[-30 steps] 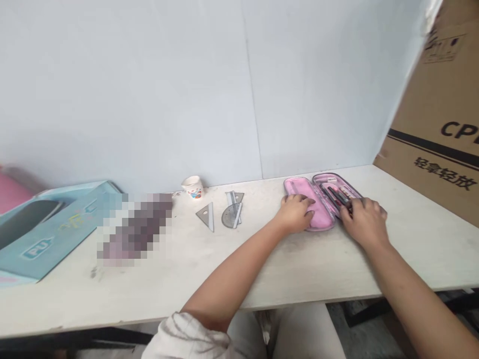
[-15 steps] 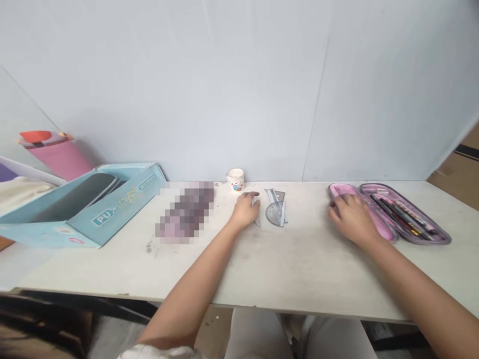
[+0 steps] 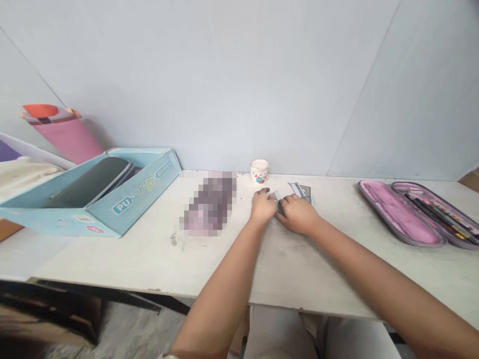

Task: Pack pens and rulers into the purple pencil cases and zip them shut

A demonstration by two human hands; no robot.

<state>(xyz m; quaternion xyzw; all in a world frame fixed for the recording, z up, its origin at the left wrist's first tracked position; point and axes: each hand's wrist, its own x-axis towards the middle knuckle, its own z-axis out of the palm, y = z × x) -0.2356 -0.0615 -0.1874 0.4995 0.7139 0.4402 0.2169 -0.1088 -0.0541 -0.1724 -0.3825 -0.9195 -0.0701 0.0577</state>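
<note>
My left hand (image 3: 263, 207) and my right hand (image 3: 297, 214) lie side by side on the white table (image 3: 224, 259), both resting on a cluster of clear plastic drawing tools. A small set square (image 3: 277, 203) shows between the two hands, with fingers of both curled onto it. A straight ruler and protractor (image 3: 302, 191) stick out behind my right hand. An open pink pencil case (image 3: 400, 219) lies at the right, with pens in its far half (image 3: 439, 212).
A small paper cup (image 3: 259, 170) stands by the wall behind my hands. A blurred purple object (image 3: 209, 203) lies left of them. A light blue carton (image 3: 112, 199) holding a dark flat case sits at the left, a pink roll (image 3: 63, 132) behind it.
My right hand left the pencil case and moved left to join my left hand at the set square and rulers. The view swung left, so the case now sits far right.
</note>
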